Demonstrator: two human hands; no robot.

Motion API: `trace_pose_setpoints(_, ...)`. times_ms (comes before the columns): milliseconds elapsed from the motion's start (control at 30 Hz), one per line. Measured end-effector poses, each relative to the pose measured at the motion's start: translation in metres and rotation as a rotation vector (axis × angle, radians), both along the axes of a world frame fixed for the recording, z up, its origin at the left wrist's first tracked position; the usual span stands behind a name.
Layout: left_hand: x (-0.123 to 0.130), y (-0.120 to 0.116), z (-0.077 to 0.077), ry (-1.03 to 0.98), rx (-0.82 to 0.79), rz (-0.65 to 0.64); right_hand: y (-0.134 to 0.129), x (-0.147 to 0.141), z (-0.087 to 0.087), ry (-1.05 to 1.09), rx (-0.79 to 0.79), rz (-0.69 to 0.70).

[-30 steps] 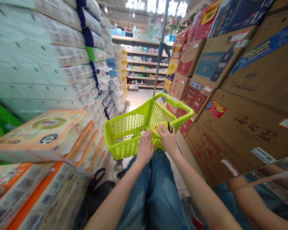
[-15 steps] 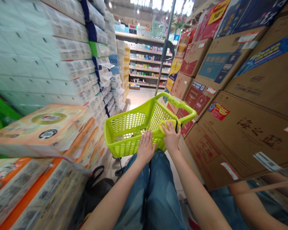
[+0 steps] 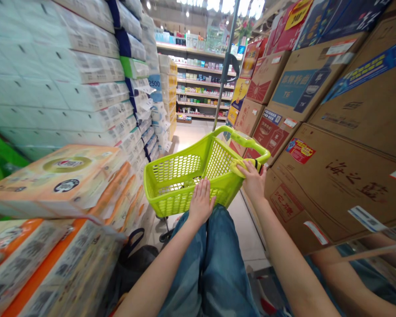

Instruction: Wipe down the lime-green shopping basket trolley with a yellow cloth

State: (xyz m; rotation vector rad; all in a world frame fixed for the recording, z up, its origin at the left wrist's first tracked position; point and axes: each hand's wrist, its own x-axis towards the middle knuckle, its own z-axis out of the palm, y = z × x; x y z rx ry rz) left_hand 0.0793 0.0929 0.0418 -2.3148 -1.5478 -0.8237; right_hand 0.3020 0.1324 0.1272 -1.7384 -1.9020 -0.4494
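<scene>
A lime-green basket (image 3: 171,169) with mesh walls rests tilted at the middle, close to my knees. My left hand (image 3: 201,202) lies flat on its near rim, fingers stretched and holding nothing. At the right end of the basket, beside its raised handle, my right hand (image 3: 254,179) presses a yellow cloth (image 3: 239,167) with a black stripe against the rim. The fingers of that hand bend over the cloth. Parts of the cloth under my palm are hidden.
Tissue packs (image 3: 59,163) are stacked high on the left, and cardboard boxes (image 3: 346,176) on the right. A metal pole (image 3: 222,83) rises behind the basket. Shelves (image 3: 201,68) with goods stand at the back. A dark bag (image 3: 138,259) lies low on the left.
My right hand has slid right along the basket's rim with the yellow cloth, closer to the handle's end. My left hand has stayed on the near rim.
</scene>
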Motion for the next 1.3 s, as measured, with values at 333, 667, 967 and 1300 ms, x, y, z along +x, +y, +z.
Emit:
trace_pose_setpoints(333,0.000,-0.001,0.002,0.002,-0.021,0.001,-0.021,-0.082,-0.030,0.036,-0.047,0.071)
trace_pose_setpoints(667,-0.002,-0.001,0.002,-0.012,-0.010,-0.016,-0.019,-0.056,-0.021,-0.058,-0.040,0.198)
trace_pose_setpoints(967,0.002,0.000,0.001,-0.026,-0.019,0.005,0.006,-0.014,-0.012,0.126,0.095,-0.153)
trace_pose_setpoints(1300,-0.003,-0.001,0.002,-0.021,-0.029,-0.023,-0.027,-0.101,-0.039,-0.001,-0.073,0.187)
